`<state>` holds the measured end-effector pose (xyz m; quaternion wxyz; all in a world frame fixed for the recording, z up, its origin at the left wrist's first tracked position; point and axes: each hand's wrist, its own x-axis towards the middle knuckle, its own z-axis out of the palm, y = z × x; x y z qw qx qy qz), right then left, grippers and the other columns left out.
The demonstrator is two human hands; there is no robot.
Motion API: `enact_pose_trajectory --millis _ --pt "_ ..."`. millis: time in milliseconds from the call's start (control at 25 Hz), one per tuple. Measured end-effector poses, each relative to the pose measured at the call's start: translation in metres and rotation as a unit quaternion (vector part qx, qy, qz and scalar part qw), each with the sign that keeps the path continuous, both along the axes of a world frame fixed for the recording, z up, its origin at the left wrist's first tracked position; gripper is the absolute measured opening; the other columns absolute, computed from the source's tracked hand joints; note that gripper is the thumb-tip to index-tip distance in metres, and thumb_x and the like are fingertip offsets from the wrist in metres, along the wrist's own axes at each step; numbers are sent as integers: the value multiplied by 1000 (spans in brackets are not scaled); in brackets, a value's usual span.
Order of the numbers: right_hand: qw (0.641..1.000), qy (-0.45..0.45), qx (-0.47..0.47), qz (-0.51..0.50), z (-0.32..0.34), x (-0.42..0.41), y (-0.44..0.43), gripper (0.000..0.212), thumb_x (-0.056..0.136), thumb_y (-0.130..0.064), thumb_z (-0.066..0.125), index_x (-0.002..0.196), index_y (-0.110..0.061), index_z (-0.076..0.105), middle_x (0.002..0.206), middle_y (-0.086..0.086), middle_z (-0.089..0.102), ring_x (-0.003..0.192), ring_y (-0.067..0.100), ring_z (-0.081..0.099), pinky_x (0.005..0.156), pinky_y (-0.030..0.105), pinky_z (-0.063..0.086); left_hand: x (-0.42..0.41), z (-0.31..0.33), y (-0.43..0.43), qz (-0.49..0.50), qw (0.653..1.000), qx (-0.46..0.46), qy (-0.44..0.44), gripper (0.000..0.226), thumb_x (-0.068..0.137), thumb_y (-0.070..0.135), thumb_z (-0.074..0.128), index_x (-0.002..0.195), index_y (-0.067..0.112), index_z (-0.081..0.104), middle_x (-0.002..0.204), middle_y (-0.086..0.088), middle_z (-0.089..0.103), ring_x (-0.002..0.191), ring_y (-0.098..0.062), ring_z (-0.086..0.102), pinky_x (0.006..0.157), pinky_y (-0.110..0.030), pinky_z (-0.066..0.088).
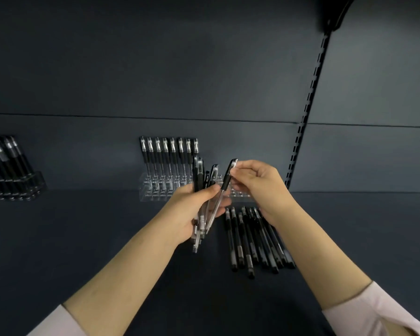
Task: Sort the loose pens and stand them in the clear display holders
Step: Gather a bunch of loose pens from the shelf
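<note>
At centre, the left hand (188, 212) grips a fanned bundle of black gel pens (199, 172), thumb pressed over them. The right hand (258, 183) pinches the cap end of one pen (226, 181), whose barrel slants down across the left fingers. Behind, at 12 o'clock, a clear display holder (153, 189) stands eight pens (169, 151) upright. Loose pens (250, 241) lie on the dark shelf (95, 229) at 5 o'clock. At 9 o'clock is a second filled holder (24, 187).

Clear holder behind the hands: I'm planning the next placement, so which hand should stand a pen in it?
Probably the right hand: it pinches a single pen by its top, close to the clear holder, while the left hand grips a bundle of pens.
</note>
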<state>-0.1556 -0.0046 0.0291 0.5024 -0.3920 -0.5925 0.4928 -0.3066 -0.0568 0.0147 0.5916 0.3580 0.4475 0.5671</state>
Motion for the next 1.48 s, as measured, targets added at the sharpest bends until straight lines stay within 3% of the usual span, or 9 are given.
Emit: enact_pose_trajectory --millis 160,280,400,560,720,960,1120,1320,1480 --pt "992 30 51 -115 25 -32 17 15 90 -9 60 102 -17 61 76 1 67 73 18 64 78 31 57 -27 1 12 17 999 -7 -30 16 94 11 61 108 4 61 94 -9 77 81 -26 75 65 -38 62" --pt "963 19 143 -226 38 -46 30 29 90 -8 54 110 -28 54 80 -1 64 76 18 65 68 17 51 -45 -3 20 37 999 -4 -14 18 94 16 63 110 7 61 86 -4 77 64 -15 71 52 -27 57" --pt "937 -20 224 -266 39 -56 42 30 89 -5 52 106 -30 53 83 -7 63 74 4 60 61 6 43 -57 -11 28 55 998 -10 8 16 94 19 63 106 10 61 71 1 74 52 -9 62 44 -22 46" --pt "923 -86 276 -255 29 -58 57 26 91 -6 55 106 -26 55 87 -9 61 79 -2 58 67 3 41 -55 -16 35 56 998 -12 -11 10 98 8 54 106 7 59 74 -1 75 53 -8 60 45 -22 45" --pt "920 -101 295 -236 23 -60 63 23 90 -7 58 106 -23 59 86 -8 62 81 -1 58 69 5 44 -52 -17 33 58 998 14 14 22 96 -4 47 106 8 62 89 -3 78 68 -8 68 55 -20 52" --pt "896 -188 346 -205 12 -68 66 24 90 -6 60 111 -15 67 94 -1 63 81 5 59 77 15 49 -54 -20 29 29 998 48 -4 23 99 3 50 119 10 59 107 -1 75 95 -22 73 74 -32 61" --pt "884 -217 375 -175 8 -68 66 31 94 -6 54 123 -13 65 98 1 59 80 10 57 77 17 49 -53 -20 29 33 998 56 4 23 98 5 53 119 11 59 105 1 76 92 -15 73 67 -26 56" --pt "883 -277 355 -131 0 -68 69 41 96 -2 48 134 -15 56 102 4 52 70 3 45 68 3 36 -52 -20 29 54 996 62 -24 20 95 8 59 116 7 61 100 -5 76 84 -17 74 65 -26 58" --pt "898 -257 339 -115 -2 -67 70 46 96 0 45 138 -17 50 100 2 50 74 1 46 71 4 35 -55 -21 27 32 997 68 -7 20 97 16 58 117 15 58 104 3 76 87 -19 74 65 -29 60"
